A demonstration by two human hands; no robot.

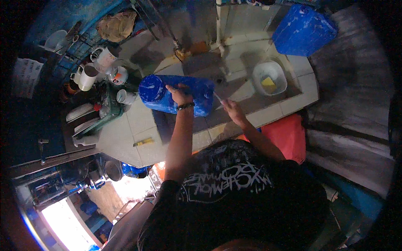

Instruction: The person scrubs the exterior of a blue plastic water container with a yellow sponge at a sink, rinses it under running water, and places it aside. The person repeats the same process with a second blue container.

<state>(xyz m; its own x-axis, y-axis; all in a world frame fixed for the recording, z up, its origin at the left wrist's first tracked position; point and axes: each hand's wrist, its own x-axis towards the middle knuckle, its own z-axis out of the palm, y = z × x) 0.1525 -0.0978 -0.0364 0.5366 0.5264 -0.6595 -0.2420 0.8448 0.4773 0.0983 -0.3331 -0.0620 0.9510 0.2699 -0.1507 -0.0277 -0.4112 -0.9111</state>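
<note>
A blue plastic container (201, 91) with pale smears lies on its side over the tiled sink, its round blue end (153, 88) facing left. My left hand (181, 95) grips it from above near that end, thumb and fingers spread over its surface. My right hand (233, 109) is closed around a thin, light-coloured tool (218, 96). The tool's tip meets or nearly meets the container's right end; its exact kind is too blurred to tell. A white plastic basin (257, 82) with a yellow sponge (268, 82) in it sits to the right of my right hand.
A second blue container (303, 31) stands at the back right corner. Mugs (88, 77) and a dish rack (108, 114) crowd the left side. On the front left tiles (116, 141) lies a yellow utility cutter (143, 142). A vertical pipe (219, 28) rises behind the sink.
</note>
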